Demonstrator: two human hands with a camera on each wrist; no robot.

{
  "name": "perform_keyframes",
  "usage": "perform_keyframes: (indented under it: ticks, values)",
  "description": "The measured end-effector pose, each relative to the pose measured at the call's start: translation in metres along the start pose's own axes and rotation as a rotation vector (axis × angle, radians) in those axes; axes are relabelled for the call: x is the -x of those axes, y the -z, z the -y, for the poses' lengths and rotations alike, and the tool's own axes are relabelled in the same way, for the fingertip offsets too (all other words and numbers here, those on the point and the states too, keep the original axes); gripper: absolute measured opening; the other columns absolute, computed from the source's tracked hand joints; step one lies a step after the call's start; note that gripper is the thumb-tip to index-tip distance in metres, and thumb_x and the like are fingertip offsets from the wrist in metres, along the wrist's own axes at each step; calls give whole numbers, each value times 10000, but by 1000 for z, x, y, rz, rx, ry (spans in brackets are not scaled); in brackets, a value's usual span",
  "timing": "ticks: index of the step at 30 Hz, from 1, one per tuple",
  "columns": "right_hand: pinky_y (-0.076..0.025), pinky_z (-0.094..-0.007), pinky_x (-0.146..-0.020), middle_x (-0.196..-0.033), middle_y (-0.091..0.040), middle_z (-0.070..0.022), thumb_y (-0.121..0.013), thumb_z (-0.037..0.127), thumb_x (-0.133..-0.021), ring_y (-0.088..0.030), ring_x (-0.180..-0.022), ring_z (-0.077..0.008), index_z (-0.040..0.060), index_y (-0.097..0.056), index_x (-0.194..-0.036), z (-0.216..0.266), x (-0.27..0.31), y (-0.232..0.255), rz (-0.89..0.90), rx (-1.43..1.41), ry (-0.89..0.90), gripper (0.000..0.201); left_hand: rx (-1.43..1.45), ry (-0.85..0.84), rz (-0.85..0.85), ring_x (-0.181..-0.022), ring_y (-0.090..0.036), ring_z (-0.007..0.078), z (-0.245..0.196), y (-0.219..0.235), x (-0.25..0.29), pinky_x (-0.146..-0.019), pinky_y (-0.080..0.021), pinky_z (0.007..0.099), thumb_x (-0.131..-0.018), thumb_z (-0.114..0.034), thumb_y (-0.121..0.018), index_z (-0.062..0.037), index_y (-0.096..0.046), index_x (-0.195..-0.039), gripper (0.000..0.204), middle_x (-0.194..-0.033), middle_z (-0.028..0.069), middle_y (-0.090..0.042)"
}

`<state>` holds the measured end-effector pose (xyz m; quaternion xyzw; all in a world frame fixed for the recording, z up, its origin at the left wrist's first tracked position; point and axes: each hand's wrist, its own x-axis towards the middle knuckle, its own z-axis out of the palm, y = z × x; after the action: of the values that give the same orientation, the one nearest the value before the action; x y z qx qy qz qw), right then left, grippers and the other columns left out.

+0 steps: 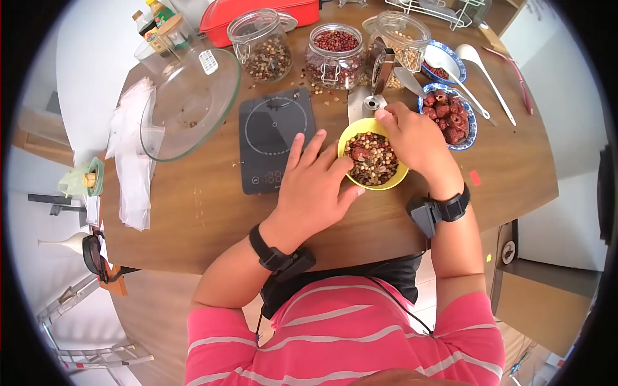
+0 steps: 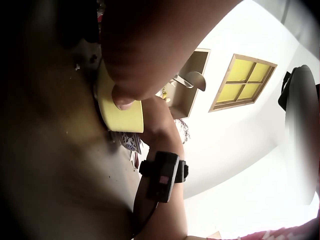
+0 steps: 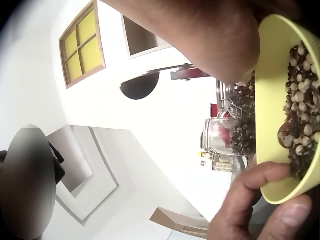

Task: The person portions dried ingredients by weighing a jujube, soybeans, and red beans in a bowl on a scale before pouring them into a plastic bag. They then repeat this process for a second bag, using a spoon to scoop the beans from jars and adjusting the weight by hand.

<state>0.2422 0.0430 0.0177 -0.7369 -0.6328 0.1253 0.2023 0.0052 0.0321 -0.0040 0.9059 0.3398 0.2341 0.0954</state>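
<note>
Right of centre, the left hand (image 1: pixel 313 196) pinches the rim of the yellow bowl (image 1: pixel 348 133) (quite a speckled mix inside); the right hand (image 1: pixel 420 143) touches it, whether gripping I can't tell.

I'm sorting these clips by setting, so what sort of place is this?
Probably a home kitchen or dining area: the wooden table holds glass jars of dry ingredients, a flat digital scale and a yellow bowl of dry mix.

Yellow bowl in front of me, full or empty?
Partly full: the yellow bowl holds a bean-like mix, and the right wrist view shows bare inner wall between that mix and the rim.
</note>
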Motion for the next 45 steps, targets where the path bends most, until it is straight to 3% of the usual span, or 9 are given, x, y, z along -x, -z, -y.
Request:
perform_keyframes:
  ticks: [5, 11, 18, 26, 34, 36, 38, 39, 45]
  values:
    - [-554, -552, -853, -949, -741, -278, -480, 434, -1089, -719, -945, -471, -1, -667, -1208, 5, 4, -2, -46, 19, 19, 487, -13, 31, -7, -1410, -492, 409, 10, 5, 3, -1230, -226, 608, -876, -413, -780, -102, -693, -1134, 414, -1300, 130, -673]
    - [-546, -536, -857, -967, -741, -272, -555, 325, -1061, -709, -952, -465, -10, -658, -1234, 5, 7, -5, 6, -223, 88, 390, -11, 50, -21, -1402, -500, 416, 14, 2, 4, -1235, -224, 604, -891, -422, -770, -90, -681, -1152, 432, -1312, 135, -669]
    - [-539, -517, -910, -1065, -735, -278, -609, 376, -1034, -695, -1036, -463, -32, -648, -1249, 3, 3, -17, -36, -223, 115, 463, 6, 47, 35, -1402, -499, 417, 12, 4, 2, -1238, -219, 609, -880, -405, -779, -64, -662, -1200, 481, -1264, 145, -688]
    - [-523, -422, -1008, -1262, -702, -283, -558, 471, -1070, -690, -1187, -399, -40, -552, -1434, -4, -22, -13, 173, -465, 13, 627, 3, 14, 67, -1419, -486, 391, 10, -1, 0, -1248, -233, 581, -846, -265, -807, -58, -603, -1301, 540, -1253, 147, -702]
    - [-506, -438, -1021, -1226, -708, -288, -508, 463, -1092, -679, -1172, -422, -33, -557, -1435, -9, -25, -13, 172, -425, 101, 606, 13, 42, 24, -1425, -487, 387, 9, -2, 1, -1252, -224, 583, -818, -327, -829, -67, -633, -1262, 550, -1284, 139, -698]
    - [-524, -443, -987, -1188, -724, -265, -566, 390, -1072, -691, -1139, -408, -10, -619, -1373, -8, -18, -4, 156, -443, 57, 503, -37, 41, -3, -1430, -481, 390, 8, 2, 3, -1252, -219, 588, -814, -344, -831, -68, -641, -1247, 547, -1306, 142, -685]
    - [-549, -445, -912, -1108, -743, -215, -653, 276, -1013, -706, -1057, -387, 18, -693, -1251, -4, -11, 6, -15, -291, 243, 354, -84, 53, -29, -1436, -475, 394, 9, 4, 4, -1251, -214, 592, -810, -361, -833, -69, -649, -1232, 545, -1328, 144, -672]
    - [-557, -456, -835, -1009, -739, -163, -723, 177, -922, -706, -964, -366, 34, -727, -1128, 8, -7, 14, -118, -169, 296, 251, -87, 54, -48, -1440, -470, 397, 9, 4, 4, -1248, -212, 598, -817, -364, -828, -67, -642, -1234, 545, -1351, 146, -656]
    - [-555, -469, -809, -954, -716, -119, -766, 162, -845, -690, -945, -356, 69, -725, -1040, 43, 4, 3, 29, 31, 562, 220, -26, 88, -76, -1449, -458, 399, 13, 0, 3, -1243, -209, 605, -821, -375, -825, -53, -611, -1238, 569, -1413, 150, -616]
